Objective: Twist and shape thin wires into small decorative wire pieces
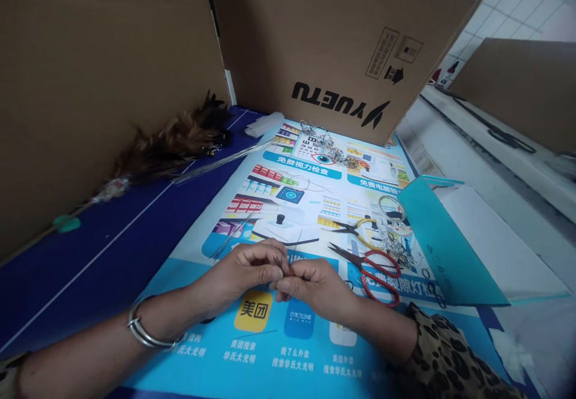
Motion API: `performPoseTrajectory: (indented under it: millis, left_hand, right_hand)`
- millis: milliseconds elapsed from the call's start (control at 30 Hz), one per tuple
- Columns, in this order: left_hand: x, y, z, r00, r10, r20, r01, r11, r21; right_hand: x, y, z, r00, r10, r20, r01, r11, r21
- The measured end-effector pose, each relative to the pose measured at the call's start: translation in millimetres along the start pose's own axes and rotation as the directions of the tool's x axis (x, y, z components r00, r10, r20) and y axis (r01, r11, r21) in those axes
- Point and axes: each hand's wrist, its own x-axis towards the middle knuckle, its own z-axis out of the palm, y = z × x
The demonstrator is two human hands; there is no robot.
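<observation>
My left hand (258, 267), with silver bangles (144, 330) on its wrist, is closed in a pinch. Its fingertips meet those of my right hand (310, 285), closed the same way. A thin wire (296, 244) rises from between the two hands, and a small dark bit shows at the fingertips; the rest is covered by my fingers. To the right of my hands lie red-handled scissors (380, 273) and, just beyond, yellow-handled scissors (360, 231). Loose thin wires (234, 234) rest beyond my left hand.
A printed poster (252, 357) covers the table. Tangled wire pieces (330, 147) lie at the back, more beside a teal folder (454, 249) on the right. Long wires (225, 162) and a brown feather bundle (166, 141) lie left. Cardboard panels (315, 33) stand behind.
</observation>
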Motion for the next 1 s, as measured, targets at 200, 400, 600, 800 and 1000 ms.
performPoseTrajectory:
  millis: [200, 400, 600, 800, 1000]
  left_hand:
    - [4, 5, -0.5, 0.967, -0.077, -0.245, 0.070, 0.997, -0.036]
    - [2, 7, 1.3, 0.971, 0.122, -0.205, -0.028, 0.912, 0.409]
    - [-2, -6, 2.8, 0.970, 0.224, 0.096, -0.226, 0.683, 0.695]
    - [-2, 11, 1.8, 0.974, 0.162, -0.161, -0.048, 0.834, 0.550]
    - [0, 10, -5.4, 0.936, -0.026, -0.350, 0.071, 0.991, 0.116]
  right_hand:
    - [1, -2, -15, 0.946, -0.140, -0.293, 0.087, 0.979, -0.185]
    - [5, -2, -28, 0.893, -0.229, -0.387, 0.088, 0.933, -0.349]
    - [11, 2, -42, 0.869, -0.399, -0.292, 0.109, 0.730, -0.675]
    - [16, 11, -48, 0.918, -0.393, -0.060, 0.086, 0.344, -0.935]
    - [13, 9, -45, 0.964, -0.260, 0.045, 0.074, 0.103, -0.992]
